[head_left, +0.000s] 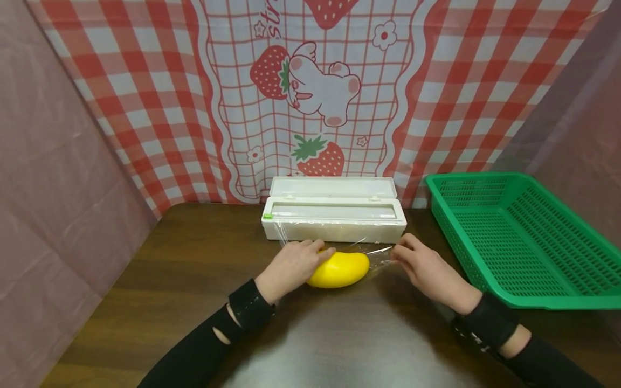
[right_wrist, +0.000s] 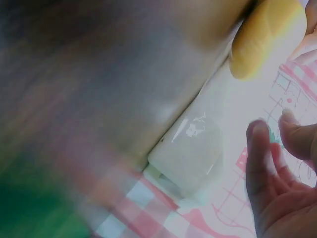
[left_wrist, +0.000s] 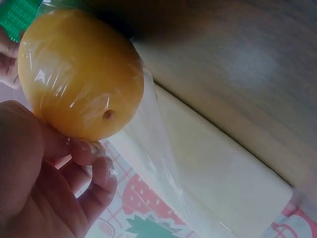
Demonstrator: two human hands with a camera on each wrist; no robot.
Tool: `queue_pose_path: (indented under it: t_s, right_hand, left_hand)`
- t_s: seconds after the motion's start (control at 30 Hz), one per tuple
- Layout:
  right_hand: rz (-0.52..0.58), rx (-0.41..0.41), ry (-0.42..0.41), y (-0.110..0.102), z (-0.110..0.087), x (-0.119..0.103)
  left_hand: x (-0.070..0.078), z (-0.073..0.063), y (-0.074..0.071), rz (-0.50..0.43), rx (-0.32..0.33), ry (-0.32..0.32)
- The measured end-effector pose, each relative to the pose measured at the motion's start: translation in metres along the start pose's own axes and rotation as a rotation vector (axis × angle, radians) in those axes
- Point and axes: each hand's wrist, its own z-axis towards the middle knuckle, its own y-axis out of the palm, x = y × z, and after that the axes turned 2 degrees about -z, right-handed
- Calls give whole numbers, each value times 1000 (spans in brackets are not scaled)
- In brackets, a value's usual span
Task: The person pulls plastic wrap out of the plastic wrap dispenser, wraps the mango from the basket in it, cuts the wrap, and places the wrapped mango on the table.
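Observation:
A smooth yellow mango (head_left: pixel 342 270) lies close over the table in front of a white cling film dispenser (head_left: pixel 335 230). My left hand (head_left: pixel 295 265) grips its left end, with fingers curled over the top. In the left wrist view, clear cling film (left_wrist: pixel 64 84) stretches in creases over the mango's surface. Film runs from the mango back to the dispenser's front. To the right of the mango, my right hand (head_left: pixel 427 272) has its curled fingertips at the stretched film edge. The right wrist view shows a small gap between thumb and forefinger.
The dispenser's lid (head_left: pixel 333 187) stands raised at the back, with a green slider (head_left: pixel 267 216) on its left. A green plastic basket (head_left: pixel 514 237) stands at the right. Behind the brown wooden table (head_left: pixel 194 253) hangs a red-and-white checked cloth (head_left: pixel 160 97).

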Motion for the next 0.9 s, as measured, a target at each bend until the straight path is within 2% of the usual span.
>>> queue_pose_path:
  t_s: [0.3, 0.7, 0.9]
  right_hand:
    - [-54, -16, 69, 2, 10, -8]
    - [-11, -101, 127, 9, 30, -17]
    - [1, -64, 126, 17, 39, -22]
  left_hand:
    - [0, 0, 1, 9, 12, 9]
    - [1, 0, 0, 13, 27, 13]
    - [0, 0, 0, 3, 21, 14]
